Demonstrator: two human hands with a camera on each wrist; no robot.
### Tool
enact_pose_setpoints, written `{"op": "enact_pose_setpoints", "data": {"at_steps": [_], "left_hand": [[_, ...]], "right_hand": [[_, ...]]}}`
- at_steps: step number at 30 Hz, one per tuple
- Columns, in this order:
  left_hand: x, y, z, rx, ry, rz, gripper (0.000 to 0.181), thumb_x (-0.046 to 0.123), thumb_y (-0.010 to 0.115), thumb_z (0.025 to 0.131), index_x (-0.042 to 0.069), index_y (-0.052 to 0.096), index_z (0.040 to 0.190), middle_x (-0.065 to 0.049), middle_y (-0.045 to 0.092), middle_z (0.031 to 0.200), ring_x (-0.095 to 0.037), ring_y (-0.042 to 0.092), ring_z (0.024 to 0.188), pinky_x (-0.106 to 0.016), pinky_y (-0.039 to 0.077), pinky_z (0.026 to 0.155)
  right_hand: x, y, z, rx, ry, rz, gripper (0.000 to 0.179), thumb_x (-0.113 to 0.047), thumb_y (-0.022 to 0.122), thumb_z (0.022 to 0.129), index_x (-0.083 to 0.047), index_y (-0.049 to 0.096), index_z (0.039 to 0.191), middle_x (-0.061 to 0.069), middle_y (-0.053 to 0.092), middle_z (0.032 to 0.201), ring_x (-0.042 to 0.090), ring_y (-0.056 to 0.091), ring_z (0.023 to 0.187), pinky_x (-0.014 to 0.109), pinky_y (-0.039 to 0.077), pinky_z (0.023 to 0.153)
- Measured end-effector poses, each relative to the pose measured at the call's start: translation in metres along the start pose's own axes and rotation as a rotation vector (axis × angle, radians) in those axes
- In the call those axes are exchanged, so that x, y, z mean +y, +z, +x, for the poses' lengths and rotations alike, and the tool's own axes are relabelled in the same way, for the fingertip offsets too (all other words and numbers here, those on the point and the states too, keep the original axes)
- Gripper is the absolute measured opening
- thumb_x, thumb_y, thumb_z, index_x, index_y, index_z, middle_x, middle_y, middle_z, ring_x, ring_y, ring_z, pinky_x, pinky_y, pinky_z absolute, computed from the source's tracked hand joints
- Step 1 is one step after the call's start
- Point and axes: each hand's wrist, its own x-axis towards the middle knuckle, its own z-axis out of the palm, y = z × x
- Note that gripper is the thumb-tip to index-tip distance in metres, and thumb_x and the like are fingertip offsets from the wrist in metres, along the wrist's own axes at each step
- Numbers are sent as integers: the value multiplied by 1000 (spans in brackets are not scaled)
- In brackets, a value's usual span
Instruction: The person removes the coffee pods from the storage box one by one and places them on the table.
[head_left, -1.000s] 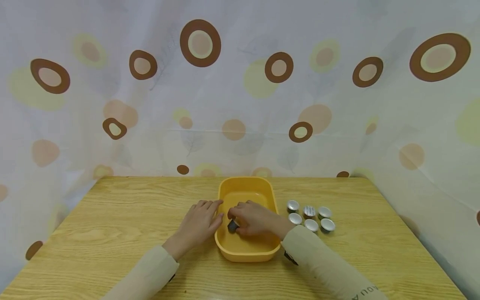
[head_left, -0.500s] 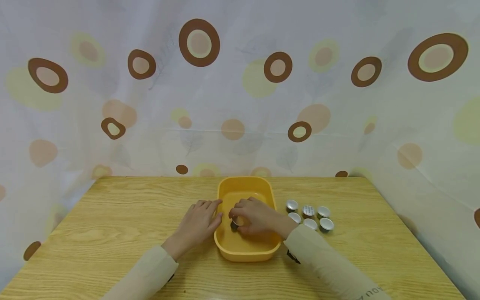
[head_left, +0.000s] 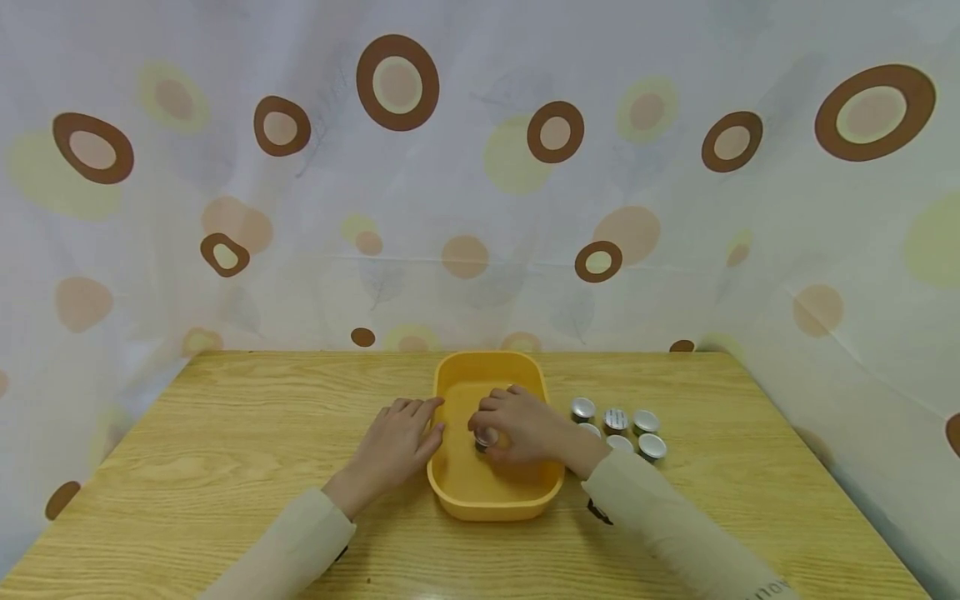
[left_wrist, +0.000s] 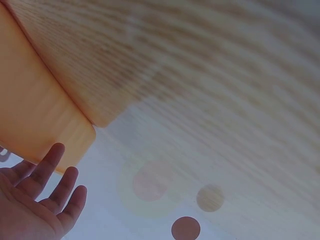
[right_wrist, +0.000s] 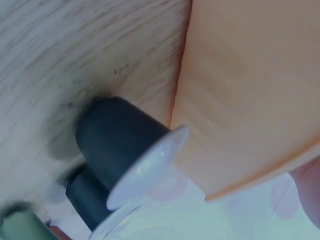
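Note:
In the head view my right hand (head_left: pixel 525 423) reaches into a yellow plastic tub (head_left: pixel 495 510) and pinches a coffee capsule (head_left: pixel 486 437) between thumb and fingers. The capsule has a dark body and a silver foil lid that faces up; whether it touches the tub's floor I cannot tell. At the tub's left rim my left hand (head_left: pixel 395 442) rests with extended fingers; the left wrist view shows its spread fingers (left_wrist: pixel 52 160) by the tub's wall. The capsule in the right hand is hidden in the right wrist view.
Several foil-topped coffee capsules (head_left: pixel 616 419) stand in two rows on the wooden table (head_left: pixel 225 450), just right of the tub. Up close, the right wrist view shows one dark capsule (right_wrist: pixel 120 140) beside the tub's wall. A patterned cloth (head_left: pixel 465 167) hangs behind the table.
The right hand has moved slightly right and up within the tub. The capsule it holds has turned from dark body showing to silver lid upward. The left hand stays at the rim.

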Motion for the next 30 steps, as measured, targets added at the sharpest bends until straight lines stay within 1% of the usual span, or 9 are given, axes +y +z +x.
{"op": "enact_pose_setpoints", "data": {"at_steps": [9, 19, 22, 26, 30], "left_hand": [[0, -1, 0, -5, -7, -14, 40, 32, 45, 94, 12, 51, 128, -4, 63, 113, -25, 54, 107, -44, 44, 90], [1, -2, -1, -4, -4, -25, 39, 32, 45, 94, 11, 52, 127, -5, 63, 114, -26, 55, 107, -44, 44, 89], [1, -2, -1, -2, -3, -28, 39, 32, 45, 94, 11, 52, 127, -5, 63, 114, -26, 54, 107, -44, 44, 89], [1, -2, -1, -9, -8, -34, 40, 32, 45, 94, 11, 51, 128, -5, 63, 114, -26, 54, 108, -45, 44, 89], [1, -3, -1, -18, -10, -37, 40, 32, 44, 95, 11, 51, 129, -5, 62, 115, -26, 54, 109, -45, 44, 89]], "right_hand": [[4, -8, -13, 12, 21, -51, 28, -34, 66, 80, -23, 63, 105, -7, 59, 97, 14, 53, 93, 37, 44, 84], [14, -14, -30, 84, 30, -71, 28, -34, 67, 77, -22, 65, 102, -7, 58, 93, 13, 52, 88, 36, 44, 79], [18, -16, -35, 104, 39, -68, 28, -34, 68, 76, -21, 65, 101, -7, 59, 93, 13, 53, 88, 36, 45, 79], [21, -22, -42, 128, 57, -56, 28, -33, 69, 75, -20, 66, 100, -7, 59, 93, 13, 53, 89, 37, 45, 81], [23, -29, -50, 155, 72, -47, 27, -31, 69, 75, -20, 65, 99, -8, 59, 93, 13, 53, 89, 36, 45, 79]]}}
